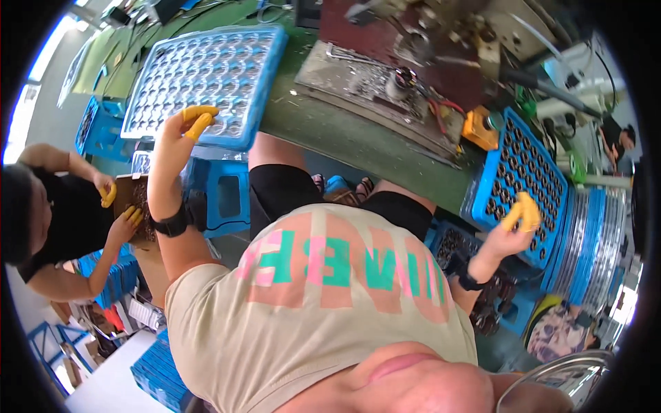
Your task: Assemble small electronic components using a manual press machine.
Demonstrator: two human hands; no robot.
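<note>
Orange finger cots cover our fingers (200,124): our left hand (180,131) pinches the near edge of the far-left blue tray (206,76) on the green bench (344,131); our right hand (513,230) curls, fingers together, on the right-hand tray (530,165).

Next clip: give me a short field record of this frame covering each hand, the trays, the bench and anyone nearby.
left hand: raised, yellow finger cots, fingertips on near edge of the left tray
right hand: yellow finger cots, on the right tray
left tray: blue frame, grid of clear shiny cells
right tray: blue, rows of dark round holes
bench: green top, metal machine at back
co-worker: at left, yellow-tipped fingers on a brown tray
stool: blue, below left tray
</note>
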